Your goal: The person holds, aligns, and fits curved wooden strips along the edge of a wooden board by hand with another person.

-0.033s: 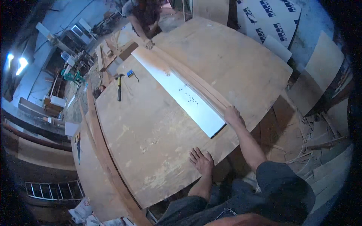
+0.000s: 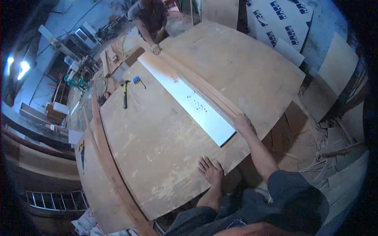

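Observation:
My right hand (image 2: 244, 124) is closed around the near end of a long wooden strip (image 2: 204, 87). This strip lies along the right edge of a long white board (image 2: 185, 100), which has several small dark bits, perhaps nails or screws, on its face. Resting flat on the big plywood sheet (image 2: 169, 133), my left hand (image 2: 211, 170) has its fingers spread, just short of the white board's near end. Across the table, another person's hand (image 2: 156, 49) holds the strip's far end.
A hammer (image 2: 125, 94) and a blue tape measure (image 2: 137, 80) lie on the plywood left of the white board. A long timber (image 2: 108, 157) runs along its left edge, with a handsaw (image 2: 82, 155) beyond. Offcuts (image 2: 330, 157) and leaning panels (image 2: 328, 78) stand at right.
The other person's upper body has shifted slightly at the far end. Both my hands keep their places.

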### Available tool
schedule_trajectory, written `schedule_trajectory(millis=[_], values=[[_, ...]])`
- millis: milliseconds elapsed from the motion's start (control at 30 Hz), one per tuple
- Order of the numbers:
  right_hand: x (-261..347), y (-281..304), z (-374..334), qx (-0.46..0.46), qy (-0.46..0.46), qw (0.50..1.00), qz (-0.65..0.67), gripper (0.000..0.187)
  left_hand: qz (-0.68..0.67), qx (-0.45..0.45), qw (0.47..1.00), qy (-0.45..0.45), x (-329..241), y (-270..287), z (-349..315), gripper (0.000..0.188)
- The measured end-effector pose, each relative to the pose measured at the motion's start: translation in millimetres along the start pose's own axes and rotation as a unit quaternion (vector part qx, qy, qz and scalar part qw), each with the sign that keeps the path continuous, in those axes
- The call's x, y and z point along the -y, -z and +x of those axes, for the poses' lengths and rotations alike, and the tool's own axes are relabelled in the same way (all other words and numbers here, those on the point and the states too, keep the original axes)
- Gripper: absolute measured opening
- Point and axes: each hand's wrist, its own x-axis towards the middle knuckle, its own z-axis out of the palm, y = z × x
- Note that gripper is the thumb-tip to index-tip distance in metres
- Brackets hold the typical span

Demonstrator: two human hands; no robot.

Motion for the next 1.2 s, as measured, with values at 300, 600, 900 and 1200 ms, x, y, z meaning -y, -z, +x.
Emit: schedule_trajectory(millis=[300,600,900,1200], values=[[-20,-1,-10,0.01,0.03,0.997,-0.075,0.028,-0.001,-0.012,1.0,-0.005,1,-8,-5,0.058],[-30,-7,-18,-0.028,0.029,0.996,-0.083,0.025,0.005,-0.011,1.0,-0.006,3,-5,-1,0.058],[-19,29,-57,0.026,-0.002,0.994,-0.105,0.027,-0.013,-0.012,1.0,-0.004,1,4,-2,0.057],[-63,3,-60,-0.034,0.0,0.993,-0.116,0.023,-0.026,0.0,1.0,-0.003,8,-9,-5,0.058]])
